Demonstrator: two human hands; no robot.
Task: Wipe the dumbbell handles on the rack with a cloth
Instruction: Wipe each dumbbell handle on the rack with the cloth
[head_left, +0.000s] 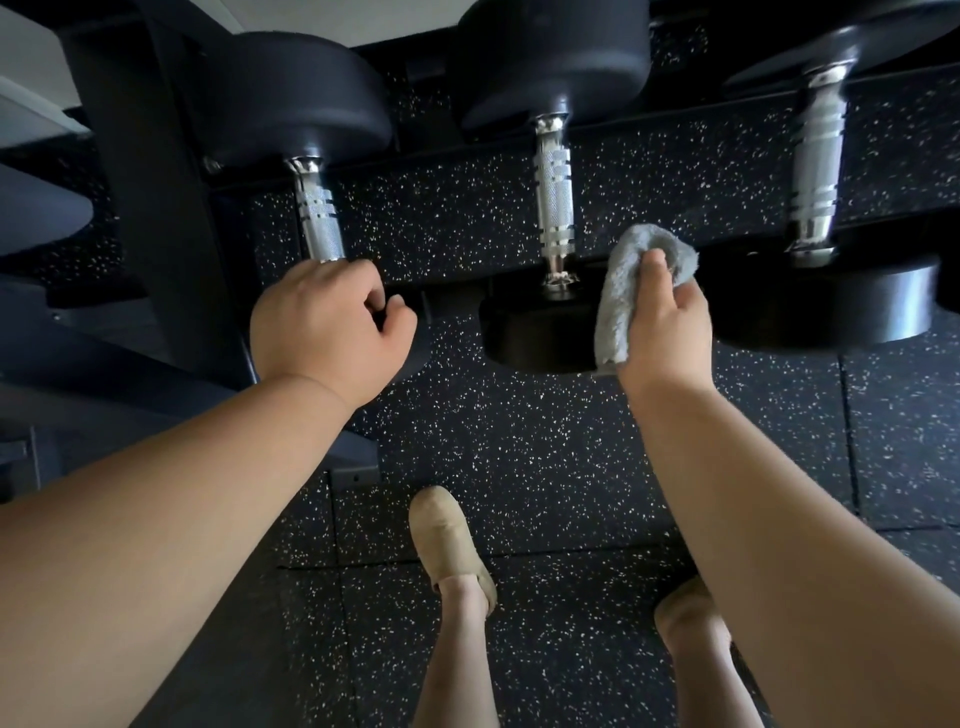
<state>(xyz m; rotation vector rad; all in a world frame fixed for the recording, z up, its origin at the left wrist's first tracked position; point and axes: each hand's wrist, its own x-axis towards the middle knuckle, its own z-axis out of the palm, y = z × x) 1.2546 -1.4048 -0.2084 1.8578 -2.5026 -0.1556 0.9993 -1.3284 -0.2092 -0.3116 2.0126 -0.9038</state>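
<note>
Left forearm (156, 519) foremost | left hand (327, 322) apparently grips dumbbell (318, 218) | right hand (667, 332) holds cloth (628, 280)

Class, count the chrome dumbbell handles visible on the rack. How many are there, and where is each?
3. The left handle, its near end behind the left hand; the middle handle, left of the cloth; the right handle. More may lie outside the frame.

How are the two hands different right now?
The right hand pinches a grey cloth; the left hand has no cloth. The left hand covers the near end of the left handle; the right hand is beside the middle handle, not touching it. Both hands have curled fingers.
</note>
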